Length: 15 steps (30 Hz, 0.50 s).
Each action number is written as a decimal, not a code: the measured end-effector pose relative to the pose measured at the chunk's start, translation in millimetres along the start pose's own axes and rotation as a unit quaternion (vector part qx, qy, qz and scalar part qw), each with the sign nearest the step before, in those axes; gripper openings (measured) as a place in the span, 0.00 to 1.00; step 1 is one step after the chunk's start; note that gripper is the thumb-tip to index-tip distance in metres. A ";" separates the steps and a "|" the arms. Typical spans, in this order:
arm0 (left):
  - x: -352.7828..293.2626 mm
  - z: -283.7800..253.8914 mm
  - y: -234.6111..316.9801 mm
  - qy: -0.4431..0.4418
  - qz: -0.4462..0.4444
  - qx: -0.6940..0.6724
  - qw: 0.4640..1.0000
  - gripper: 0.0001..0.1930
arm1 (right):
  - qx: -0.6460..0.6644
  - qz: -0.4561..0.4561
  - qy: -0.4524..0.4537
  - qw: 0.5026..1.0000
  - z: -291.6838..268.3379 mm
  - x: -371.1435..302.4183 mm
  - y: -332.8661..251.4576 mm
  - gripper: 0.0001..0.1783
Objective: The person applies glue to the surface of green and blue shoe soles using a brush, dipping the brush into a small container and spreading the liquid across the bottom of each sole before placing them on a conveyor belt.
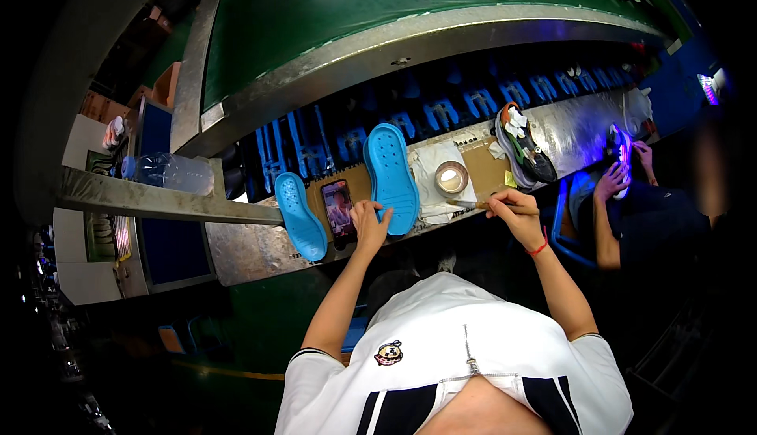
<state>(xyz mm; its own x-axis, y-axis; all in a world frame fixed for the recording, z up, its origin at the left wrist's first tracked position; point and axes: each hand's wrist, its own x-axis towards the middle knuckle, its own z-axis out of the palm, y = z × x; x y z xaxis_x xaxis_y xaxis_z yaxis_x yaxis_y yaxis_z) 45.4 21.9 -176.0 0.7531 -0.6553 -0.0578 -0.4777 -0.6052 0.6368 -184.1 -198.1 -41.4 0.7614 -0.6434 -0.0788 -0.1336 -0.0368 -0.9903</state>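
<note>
My left hand (369, 226) lies between a phone (337, 210) and a large blue shoe sole (393, 179). Its fingers are apart, beside the phone's right edge, and the thumb touches the sole's lower left edge. In my right hand (514, 212) is a thin brush (477, 204), pinched by the handle, its end pointing left over a white cloth (430, 206). Just above that end sits a round tan-rimmed container or roll (451, 178) with a pale middle. A second, smaller-looking blue sole (300, 218) rests left of the phone.
A dark multicoloured shoe (524, 147) stands on cardboard to the right. Beyond it, another person's hands (611, 179) hold a shoe under violet light. A metal post (165, 202) and a water jug (169, 173) are at left. Behind the bench (236, 250) runs a green conveyor (339, 17).
</note>
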 end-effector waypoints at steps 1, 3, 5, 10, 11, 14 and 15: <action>1.2 4.7 -2.8 0.001 -0.012 0.006 1.000 0.11 | -0.021 -0.011 0.008 1.000 0.3 4.5 7.9 0.06; 5.1 8.8 1.2 0.012 -0.023 0.018 1.000 0.10 | -0.061 -0.003 0.032 0.998 3.3 13.4 14.4 0.07; 9.0 6.1 11.7 0.033 -0.024 0.030 0.999 0.10 | -0.087 0.014 0.049 0.995 2.8 23.7 30.2 0.07; 15.8 9.0 2.4 -0.023 -0.068 0.065 0.995 0.10 | -0.152 -0.044 0.058 0.986 8.2 47.0 61.5 0.07; 17.6 5.7 3.3 -0.035 -0.061 0.060 0.996 0.09 | -0.164 -0.034 0.048 0.985 9.1 50.0 63.6 0.08; 18.6 -7.7 -7.7 -0.027 0.033 0.084 0.996 0.10 | -0.200 -0.009 0.018 0.980 13.3 56.5 63.6 0.09; 20.2 -16.7 3.1 -0.040 0.003 0.010 0.999 0.10 | -0.205 -0.008 0.025 0.979 11.5 56.2 67.6 0.09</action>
<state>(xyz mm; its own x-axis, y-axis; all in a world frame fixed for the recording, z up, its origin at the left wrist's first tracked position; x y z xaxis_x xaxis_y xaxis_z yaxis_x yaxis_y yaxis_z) 66.7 14.3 -162.4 0.7122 -0.6923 -0.1166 -0.4916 -0.6104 0.6210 -143.0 -228.0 -114.1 0.7355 -0.6759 -0.0479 -0.3721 -0.3439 -0.8621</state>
